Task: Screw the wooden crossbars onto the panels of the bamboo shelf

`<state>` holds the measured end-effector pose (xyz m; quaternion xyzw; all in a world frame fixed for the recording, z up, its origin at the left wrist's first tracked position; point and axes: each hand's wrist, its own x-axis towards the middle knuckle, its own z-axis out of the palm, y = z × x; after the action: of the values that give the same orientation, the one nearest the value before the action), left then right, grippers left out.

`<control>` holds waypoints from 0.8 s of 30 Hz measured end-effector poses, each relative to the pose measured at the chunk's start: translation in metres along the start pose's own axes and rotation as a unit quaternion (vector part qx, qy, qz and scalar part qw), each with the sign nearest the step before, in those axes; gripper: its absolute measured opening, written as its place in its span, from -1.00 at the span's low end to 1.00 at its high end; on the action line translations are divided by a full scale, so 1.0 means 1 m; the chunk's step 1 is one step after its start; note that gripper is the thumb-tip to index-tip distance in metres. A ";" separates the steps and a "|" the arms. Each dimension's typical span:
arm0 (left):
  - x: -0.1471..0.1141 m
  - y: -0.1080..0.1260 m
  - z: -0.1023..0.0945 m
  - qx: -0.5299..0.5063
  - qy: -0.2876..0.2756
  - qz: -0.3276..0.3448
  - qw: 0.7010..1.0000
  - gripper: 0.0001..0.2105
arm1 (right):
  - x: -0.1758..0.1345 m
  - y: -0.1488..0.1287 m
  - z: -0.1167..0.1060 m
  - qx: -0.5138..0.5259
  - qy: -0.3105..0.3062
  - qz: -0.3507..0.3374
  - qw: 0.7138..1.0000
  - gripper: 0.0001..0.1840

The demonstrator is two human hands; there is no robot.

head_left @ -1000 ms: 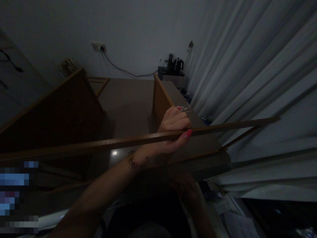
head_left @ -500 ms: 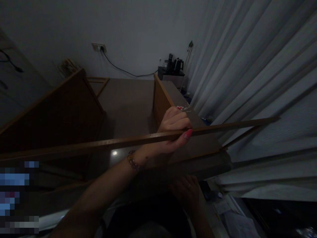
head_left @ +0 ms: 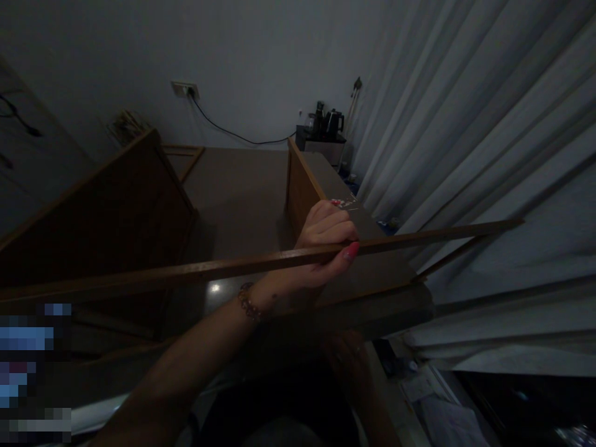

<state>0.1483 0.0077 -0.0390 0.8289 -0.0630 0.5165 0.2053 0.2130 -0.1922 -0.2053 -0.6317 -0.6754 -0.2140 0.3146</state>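
My left hand [head_left: 328, 233], with red nails and a beaded bracelet [head_left: 250, 302], grips a long, thin wooden rail [head_left: 242, 266]. The thumb presses on the near side of the rail, and the fingers are bent beyond it. From the left edge the rail runs across to the right, where a slanting wooden piece [head_left: 451, 257] meets its end. Lower down, my right hand [head_left: 347, 354] is close to my body in deep shadow. Its fingers are too dark to make out, and I cannot see whether it holds anything.
Beyond the rail stand a dark wooden panel [head_left: 107, 198] and a lighter one [head_left: 300, 183]. A black kettle [head_left: 334, 122] sits on a small cabinet [head_left: 323, 149] by the wall. White curtains [head_left: 442, 124] hang at right. Papers [head_left: 449, 419] lie at lower right.
My right hand has shifted slightly and looks darker. My left hand keeps its grip on the rail, and the whole view has moved very slightly.
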 end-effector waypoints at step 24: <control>0.002 0.002 -0.003 0.005 0.002 0.010 1.000 -0.68 | 0.005 0.006 0.008 0.096 -0.063 0.000 0.993 -0.76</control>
<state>0.1466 0.0073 -0.0354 0.8282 -0.0682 0.5203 0.1968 0.2173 -0.1829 -0.2084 -0.6110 -0.7112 -0.1078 0.3305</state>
